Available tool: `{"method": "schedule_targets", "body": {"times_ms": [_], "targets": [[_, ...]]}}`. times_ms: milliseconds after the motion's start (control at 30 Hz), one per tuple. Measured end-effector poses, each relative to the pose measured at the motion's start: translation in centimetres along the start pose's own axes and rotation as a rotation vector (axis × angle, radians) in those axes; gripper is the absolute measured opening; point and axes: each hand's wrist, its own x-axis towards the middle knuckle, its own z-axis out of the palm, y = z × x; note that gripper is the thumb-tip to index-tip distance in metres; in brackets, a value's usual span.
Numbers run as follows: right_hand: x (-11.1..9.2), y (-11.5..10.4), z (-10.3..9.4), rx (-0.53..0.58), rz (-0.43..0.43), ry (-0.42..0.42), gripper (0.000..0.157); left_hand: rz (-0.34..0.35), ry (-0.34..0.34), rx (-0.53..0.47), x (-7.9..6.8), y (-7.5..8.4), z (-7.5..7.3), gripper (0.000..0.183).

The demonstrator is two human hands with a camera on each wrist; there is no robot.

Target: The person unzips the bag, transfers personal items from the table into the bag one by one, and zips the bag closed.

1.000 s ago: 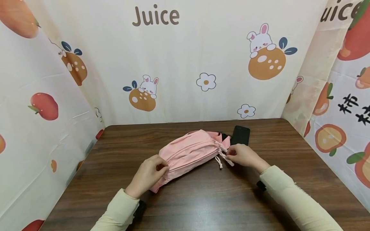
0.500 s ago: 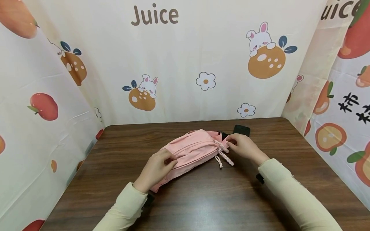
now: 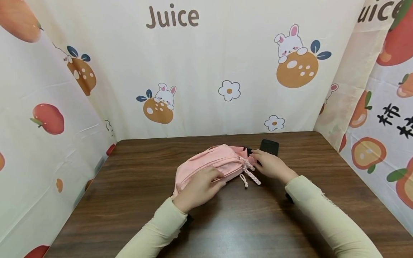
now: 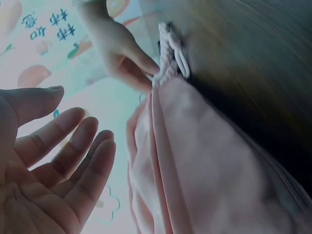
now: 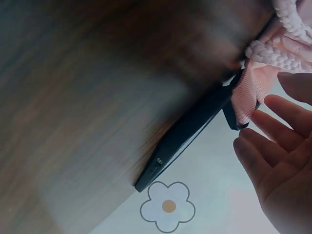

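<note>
Lying 8-to-2 o'clock on the table (image 3: pixel 238 229): pink bag (image 3: pixel 209 159). Left hand (image 3: pixel 201 186) loose by its front, right hand (image 3: pixel 270 165) fingers relaxed at the strap (image 5: pixel 248 92); neither gripping. Phone (image 3: pixel 269 146) just past 2 o'clock; careless right-hand sweep could shove it.

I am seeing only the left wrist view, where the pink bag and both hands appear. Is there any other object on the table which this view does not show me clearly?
Observer: Yes. In the head view, a black phone lies on the table, just beyond the right hand.
Operator: Thank you. Does this hand hold the phone?
Observer: No. The right wrist view shows its fingers apart from the phone, close by the pink strap of the bag; whether they touch the strap, I cannot tell.
</note>
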Motion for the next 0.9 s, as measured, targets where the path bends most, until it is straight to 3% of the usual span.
{"method": "schedule_targets", "body": {"times_ms": [233,533,900], "targets": [[-0.4,0.2,0.0,-0.069,-0.037,-0.039,0.037,0.019,-0.127,0.111,2.6,1.1,1.4,0.026],[-0.6,0.1,0.5,-0.097,-0.049,-0.073,0.043,0.150,-0.242,0.417,6.0,2.0,3.6,0.033],[-0.7,0.2,0.6,-0.070,-0.065,-0.049,0.045,0.112,-0.344,0.710,9.3,2.1,4.9,0.032]]}}
